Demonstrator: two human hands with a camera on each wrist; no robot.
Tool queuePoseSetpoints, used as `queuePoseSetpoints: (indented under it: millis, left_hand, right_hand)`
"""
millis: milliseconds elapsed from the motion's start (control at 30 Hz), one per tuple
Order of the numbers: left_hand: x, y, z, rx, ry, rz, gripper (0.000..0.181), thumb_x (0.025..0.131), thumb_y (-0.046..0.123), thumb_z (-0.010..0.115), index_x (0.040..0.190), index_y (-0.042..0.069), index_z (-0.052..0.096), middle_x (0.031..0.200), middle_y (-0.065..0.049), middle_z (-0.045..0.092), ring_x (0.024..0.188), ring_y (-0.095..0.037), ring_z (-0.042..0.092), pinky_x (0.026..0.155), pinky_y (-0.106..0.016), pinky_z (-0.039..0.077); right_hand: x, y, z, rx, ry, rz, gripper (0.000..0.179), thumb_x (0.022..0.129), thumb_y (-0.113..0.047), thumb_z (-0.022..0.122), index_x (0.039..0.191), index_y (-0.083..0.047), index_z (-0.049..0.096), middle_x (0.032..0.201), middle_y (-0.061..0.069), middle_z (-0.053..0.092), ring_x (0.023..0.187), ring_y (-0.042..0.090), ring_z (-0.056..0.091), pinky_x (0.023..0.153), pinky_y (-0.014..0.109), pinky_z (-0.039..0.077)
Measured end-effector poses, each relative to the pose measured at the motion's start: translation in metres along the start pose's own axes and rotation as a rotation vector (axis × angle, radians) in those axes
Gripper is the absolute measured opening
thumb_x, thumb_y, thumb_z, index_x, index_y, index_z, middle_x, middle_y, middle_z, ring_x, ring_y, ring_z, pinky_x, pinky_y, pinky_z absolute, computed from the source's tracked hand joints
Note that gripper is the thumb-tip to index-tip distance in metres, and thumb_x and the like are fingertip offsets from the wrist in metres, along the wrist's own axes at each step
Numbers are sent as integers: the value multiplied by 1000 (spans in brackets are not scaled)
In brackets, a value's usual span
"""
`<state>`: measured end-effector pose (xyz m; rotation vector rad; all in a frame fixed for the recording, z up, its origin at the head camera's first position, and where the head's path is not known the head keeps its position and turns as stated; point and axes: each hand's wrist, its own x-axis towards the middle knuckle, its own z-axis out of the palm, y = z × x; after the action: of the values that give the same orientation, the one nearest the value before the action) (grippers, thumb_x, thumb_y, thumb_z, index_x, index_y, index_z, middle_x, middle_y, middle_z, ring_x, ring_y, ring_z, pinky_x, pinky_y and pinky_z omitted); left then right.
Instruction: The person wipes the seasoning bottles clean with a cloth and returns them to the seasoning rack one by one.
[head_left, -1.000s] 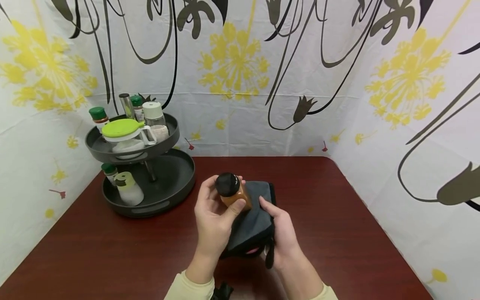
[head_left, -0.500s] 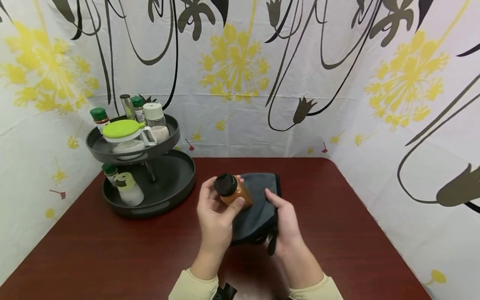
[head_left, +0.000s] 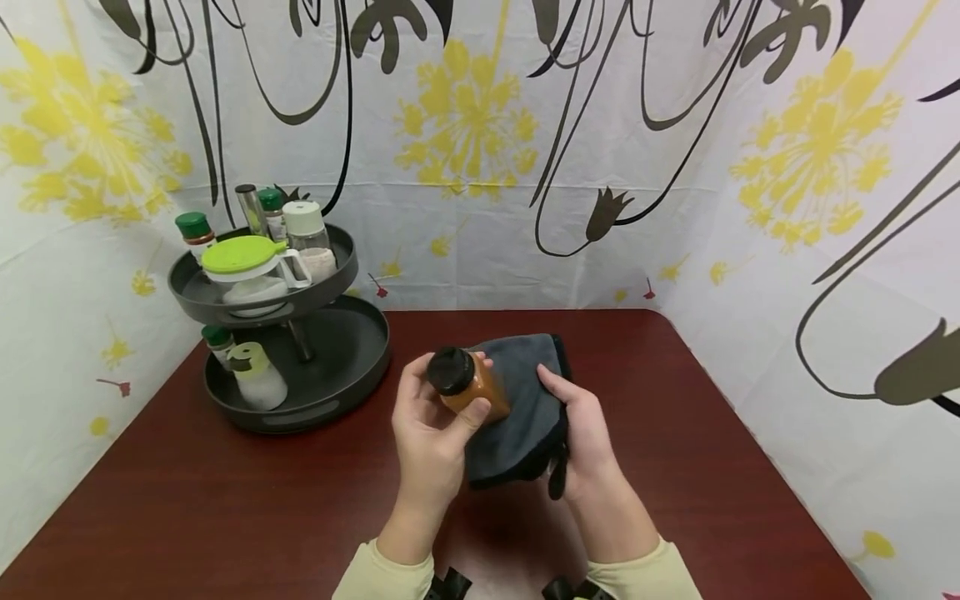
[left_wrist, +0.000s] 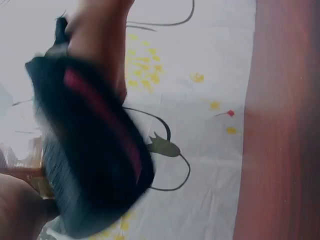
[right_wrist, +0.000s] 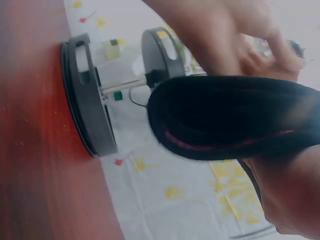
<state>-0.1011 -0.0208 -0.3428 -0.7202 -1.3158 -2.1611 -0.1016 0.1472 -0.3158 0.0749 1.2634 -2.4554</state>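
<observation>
In the head view my left hand [head_left: 431, 442] holds a small bottle [head_left: 478, 390] of orange-brown contents with a black cap [head_left: 450, 371]. The bottle is tilted, its cap toward the upper left, and its lower end meets the cloth. My right hand [head_left: 588, 442] grips the right edge of a dark grey folded cloth [head_left: 521, 375] with black trim and a hanging loop, thumb on top. Both wrist views show the cloth's dark underside [left_wrist: 95, 150] with a pink line along it. Part of the bottle is hidden by the left fingers and thumb.
A two-tier dark grey turntable rack [head_left: 300, 408] stands at the left of the reddish-brown table [head_left: 262, 508]. Its upper tier bears a green-lidded pot [head_left: 243, 257] and several shakers. A white jar [head_left: 258, 379] and a green-capped jar [head_left: 217, 337] sit below. A patterned sheet [head_left: 480, 250] encloses the table.
The cloth and my right hand have moved up and to the right, and the cloth has turned slightly. My left hand keeps the bottle in nearly the same place.
</observation>
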Motion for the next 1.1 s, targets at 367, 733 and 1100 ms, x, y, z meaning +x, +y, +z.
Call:
queuePoseSetpoints:
  millis: [367, 733, 1100]
  left_hand:
    - [4, 3, -14, 173, 24, 37, 58, 89, -6, 81, 136, -10, 47, 129, -13, 74, 123, -25, 73, 108, -34, 58]
    - [-8, 2, -3, 316, 85, -79, 60, 85, -9, 84, 135, -5, 52, 125, 6, 74, 108, -10, 72, 84, -24, 62]
    - [4, 7, -17, 166, 29, 26, 55, 92, -4, 78, 138, -7, 49, 130, -18, 73, 121, -21, 74, 107, -34, 58]
  right_hand:
    - [-25, 17, 14, -332, 118, -91, 53, 108, -53, 57, 131, -6, 53, 105, 3, 74, 88, 16, 75, 80, 34, 62]
    - [-24, 12, 33, -562, 153, -435, 45, 114, -41, 48, 133, -4, 64, 94, 10, 63, 74, 21, 60, 67, 34, 54]
    - [-13, 21, 16, -222, 187, -79, 54, 106, -58, 57, 135, -13, 53, 108, -6, 74, 97, 11, 74, 87, 30, 61]
